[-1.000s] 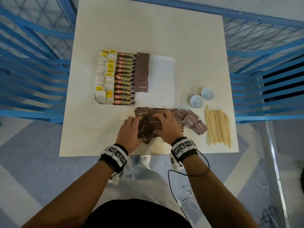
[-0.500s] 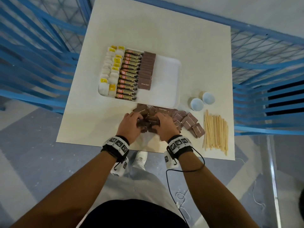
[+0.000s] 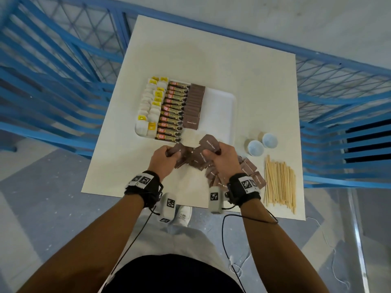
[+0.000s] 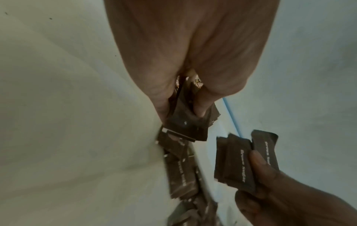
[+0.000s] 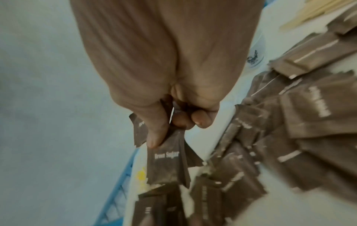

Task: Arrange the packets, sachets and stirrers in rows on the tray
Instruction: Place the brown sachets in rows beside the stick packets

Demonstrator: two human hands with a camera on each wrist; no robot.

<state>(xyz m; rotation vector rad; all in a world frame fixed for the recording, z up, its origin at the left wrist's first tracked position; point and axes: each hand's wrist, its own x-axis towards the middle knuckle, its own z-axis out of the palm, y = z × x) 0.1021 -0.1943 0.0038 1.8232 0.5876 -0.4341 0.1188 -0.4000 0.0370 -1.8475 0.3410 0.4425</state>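
Note:
A white tray [image 3: 220, 115] holds rows of white-and-yellow sachets [image 3: 148, 111], coffee sticks [image 3: 173, 111] and brown sugar packets [image 3: 194, 106]; its right part is bare. Just below the tray's near edge, my left hand [image 3: 164, 158] [image 4: 183, 105] grips a bunch of brown sugar packets [image 3: 179, 154] [image 4: 187, 125]. My right hand [image 3: 220, 156] [image 5: 173, 125] pinches another few brown sugar packets [image 3: 209, 143] [image 5: 166, 165]. Both bunches are lifted off the table. More loose brown packets [image 3: 249, 170] [image 5: 289, 122] lie under and right of my right hand. Wooden stirrers [image 3: 279, 182] lie at the table's right front.
Two small white cups [image 3: 262, 143] stand between the tray and the stirrers. The cream table [image 3: 211, 60] is bare at the back and on the left. Blue railings [image 3: 53, 81] surround it. The table's front edge is close under my wrists.
Both hands have risen from the pile, each with a bunch of brown packets, and have moved apart and slightly toward the tray. The camera view has shifted.

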